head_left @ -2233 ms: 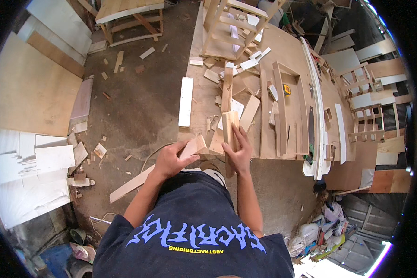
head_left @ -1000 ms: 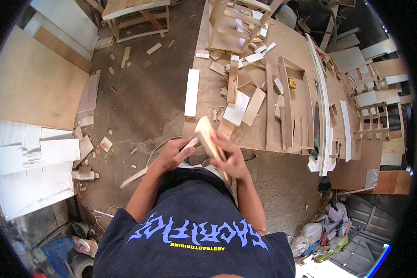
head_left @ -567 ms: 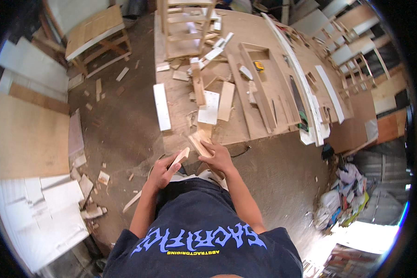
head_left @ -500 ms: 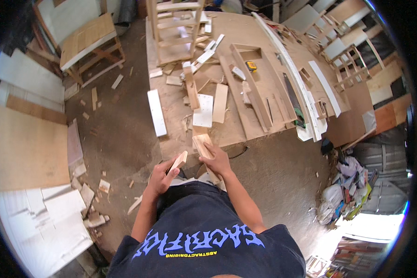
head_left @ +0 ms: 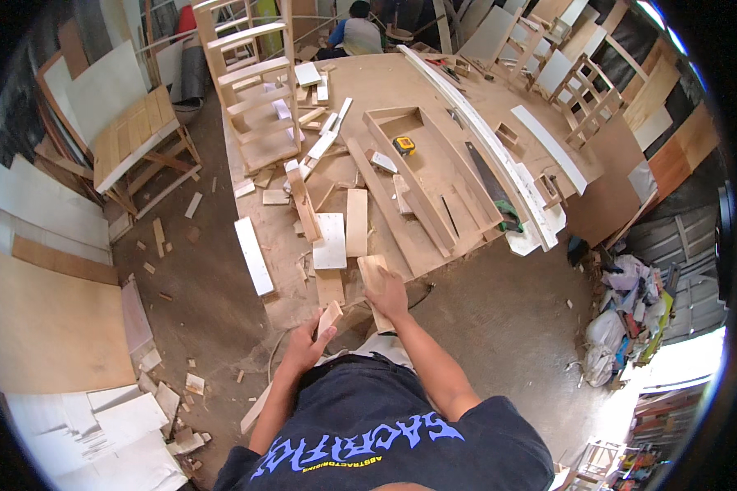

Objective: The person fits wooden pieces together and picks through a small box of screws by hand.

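My left hand (head_left: 305, 348) is closed around a narrow wooden piece (head_left: 330, 316) whose pale end points toward the table. A pale strip (head_left: 256, 411) shows below my left forearm; whether it is part of that piece I cannot tell. My right hand (head_left: 390, 296) grips a wider wooden block (head_left: 372, 266) by its side, near the front edge of the worktable (head_left: 434, 274). Just beyond the hands lie a white board with small holes (head_left: 329, 241), a plain wooden board (head_left: 357, 222) and a wooden bar (head_left: 303, 200).
A wooden ladder-like frame (head_left: 258, 106) stands at the table's left. A shallow wooden tray (head_left: 493, 214) lies mid-table with a yellow tape measure (head_left: 404, 146); a handsaw (head_left: 509, 214) lies beside it. Offcuts (head_left: 195, 383) litter the floor. A person (head_left: 359, 34) sits beyond the table.
The view has tilted up, bringing the far person into sight. My right hand has moved a little toward the table with its block. Both hands keep their wooden pieces.
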The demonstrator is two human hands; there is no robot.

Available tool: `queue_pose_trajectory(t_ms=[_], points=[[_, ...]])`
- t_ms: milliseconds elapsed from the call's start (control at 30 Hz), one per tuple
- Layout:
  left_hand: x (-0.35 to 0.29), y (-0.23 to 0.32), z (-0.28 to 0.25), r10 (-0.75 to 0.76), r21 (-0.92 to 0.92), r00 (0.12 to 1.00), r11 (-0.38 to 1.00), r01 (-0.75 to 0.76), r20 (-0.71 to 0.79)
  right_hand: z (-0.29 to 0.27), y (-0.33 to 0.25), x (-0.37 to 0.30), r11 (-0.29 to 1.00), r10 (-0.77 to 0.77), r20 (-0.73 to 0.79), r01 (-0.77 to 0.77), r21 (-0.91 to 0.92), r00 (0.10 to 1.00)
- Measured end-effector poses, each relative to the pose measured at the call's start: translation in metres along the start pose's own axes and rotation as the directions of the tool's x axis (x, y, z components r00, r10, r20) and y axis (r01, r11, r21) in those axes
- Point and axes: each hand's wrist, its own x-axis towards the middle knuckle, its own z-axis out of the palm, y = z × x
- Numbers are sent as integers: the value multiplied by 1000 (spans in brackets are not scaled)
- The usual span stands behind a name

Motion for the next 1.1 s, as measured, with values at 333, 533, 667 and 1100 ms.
queue_pose_trajectory(t_ms=[333,533,667,1100], points=[[8,53,72,-13,79,986,996,27,-168,-6,7,98,992,-119,-181,125,27,976],[19,51,118,29,-258,954,960,-111,-299,-28,27,73,835,-428,167,317,450,888],[43,125,122,62,-465,869,825,-322,-491,-74,37,42,743,-604,533,178,645,593],[18,337,33,530,-547,598,274,-791,-601,-256,76,13,735,-674,607,299,609,421]])
